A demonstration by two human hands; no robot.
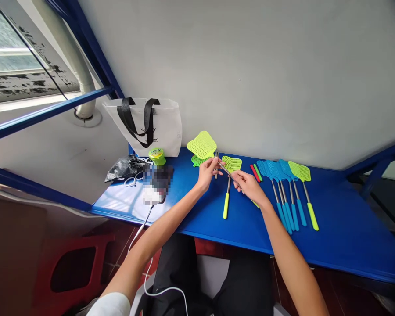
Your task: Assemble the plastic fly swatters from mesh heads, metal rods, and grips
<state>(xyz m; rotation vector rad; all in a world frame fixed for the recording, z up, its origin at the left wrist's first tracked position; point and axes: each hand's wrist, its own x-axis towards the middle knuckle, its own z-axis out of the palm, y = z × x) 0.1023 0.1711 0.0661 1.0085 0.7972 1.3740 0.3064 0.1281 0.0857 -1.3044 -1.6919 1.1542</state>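
Note:
Above the blue table I hold a yellow-green fly swatter (202,145), tilted, with its mesh head up to the left. My left hand (208,172) pinches the metal rod just below the head. Lower on the same rod, my right hand (248,186) is closed near the handle, whose yellow-green end shows under the palm. Under my hands lies another yellow-green fly swatter (226,205), its rod partly covered. A green swatter head (196,160) and some metal rods (216,169) sit behind my left hand, partly hidden.
Several blue fly swatters (285,215) and one yellow-green swatter (312,215) lie at the right. Red and green handles (255,173) rest behind my right hand. A white bag (166,127), green tub (157,156), scissors (130,181) and black plastic (123,169) occupy the left of the table (335,215).

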